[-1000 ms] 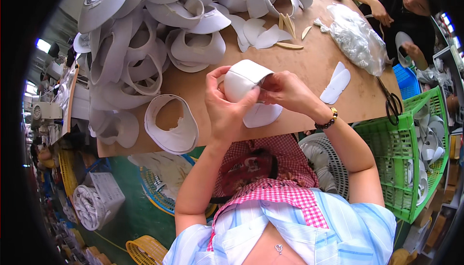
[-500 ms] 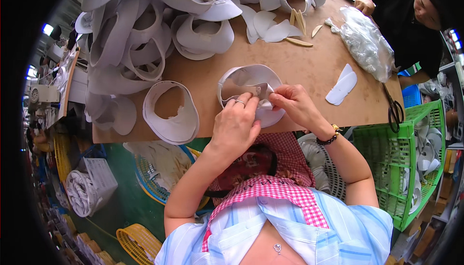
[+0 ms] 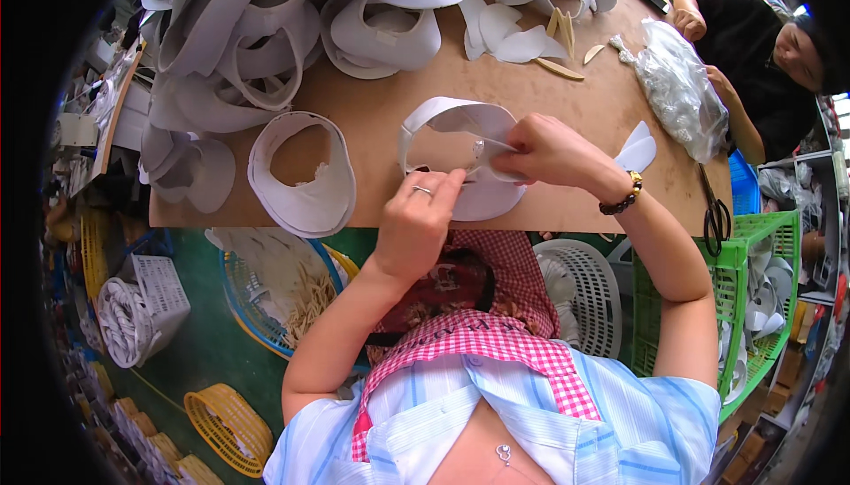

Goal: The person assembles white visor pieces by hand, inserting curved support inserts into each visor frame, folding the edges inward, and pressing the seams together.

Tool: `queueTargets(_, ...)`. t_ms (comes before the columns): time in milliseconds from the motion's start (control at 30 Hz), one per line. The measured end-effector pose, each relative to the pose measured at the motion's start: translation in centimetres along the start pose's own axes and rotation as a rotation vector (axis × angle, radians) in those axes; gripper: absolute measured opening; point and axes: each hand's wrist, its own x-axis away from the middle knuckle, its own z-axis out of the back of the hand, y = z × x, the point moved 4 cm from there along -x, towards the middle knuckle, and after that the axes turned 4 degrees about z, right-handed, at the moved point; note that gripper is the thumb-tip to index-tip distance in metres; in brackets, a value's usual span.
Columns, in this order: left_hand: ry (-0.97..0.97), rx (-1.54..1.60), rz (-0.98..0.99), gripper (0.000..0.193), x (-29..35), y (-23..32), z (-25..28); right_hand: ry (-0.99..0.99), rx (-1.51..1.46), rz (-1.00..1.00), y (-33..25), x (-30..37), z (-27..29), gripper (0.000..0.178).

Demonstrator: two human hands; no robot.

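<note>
A white sun visor [image 3: 490,201] stands at the table's near edge, its brim toward me and its band [image 3: 453,106] curving up at the back. My left hand [image 3: 414,227] is closed on the left side of its inner edge, thumb and fingertips pinched. On the right, my right hand [image 3: 551,156] reaches into the opening, its fingers bent around the inner band; the fingertips are partly hidden. A small shiny spot shows on the table within the opening. To the left, another white visor [image 3: 305,204] lies apart from my hands.
Many white visors [image 3: 381,38] are heaped at the back left. White cut pieces [image 3: 522,45], beige crescent strips [image 3: 560,69], a plastic bag [image 3: 680,82] and black scissors [image 3: 715,219] lie to the right. A person [image 3: 753,60] sits at the far right; a green crate [image 3: 739,264] stands below.
My right hand has shifted up and turned over, reaching further across the visor's right side. My left hand stays at its left inner edge. The view has shifted slightly.
</note>
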Motion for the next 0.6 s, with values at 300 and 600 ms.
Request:
queueTargets(300, -0.084, 0.036, 0.211, 0.028, -0.5, 0.9, -0.2, 0.020, -0.334, -0.038, 2.4, 0.3, -0.9, 0.031)
queueTargets(600, -0.039, -0.322, -0.044, 0.038, 0.6, 2.2, -1.3, 0.283, -0.139, 0.025, 2.0, 0.8, -0.7, 0.030)
